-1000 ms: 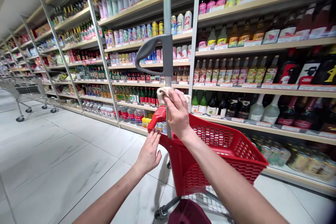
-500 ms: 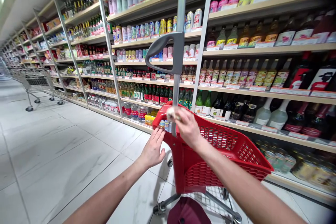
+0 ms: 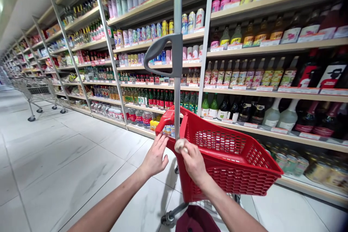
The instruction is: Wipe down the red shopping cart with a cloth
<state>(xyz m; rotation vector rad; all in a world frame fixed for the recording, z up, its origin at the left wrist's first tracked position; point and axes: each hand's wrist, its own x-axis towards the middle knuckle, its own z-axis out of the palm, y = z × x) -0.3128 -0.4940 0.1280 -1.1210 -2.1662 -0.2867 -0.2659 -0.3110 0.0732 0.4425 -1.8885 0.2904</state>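
A red plastic basket (image 3: 236, 166) is mounted on a wheeled cart, with a metal pole (image 3: 177, 108) rising from its near side. Partway up the pole sits a grey loop handle (image 3: 165, 56). My right hand (image 3: 193, 161) is closed around a small crumpled off-white cloth (image 3: 179, 145), held against the foot of the pole. The palm side and most of the cloth are hidden by my fingers. My left hand (image 3: 156, 154) is open, its fingers stretched out, fingertips at the red curved grip (image 3: 165, 119) of the cart.
Shelves of bottles and cans (image 3: 241, 105) run along the right and back. A metal shopping trolley (image 3: 38, 88) stands at the far left on the white tiled floor (image 3: 78, 152). Below the basket is the dark red brim of a cap (image 3: 197, 221).
My right hand has moved the cloth down along the pole to its foot. My left hand stays at the red grip. The view has shifted slightly.
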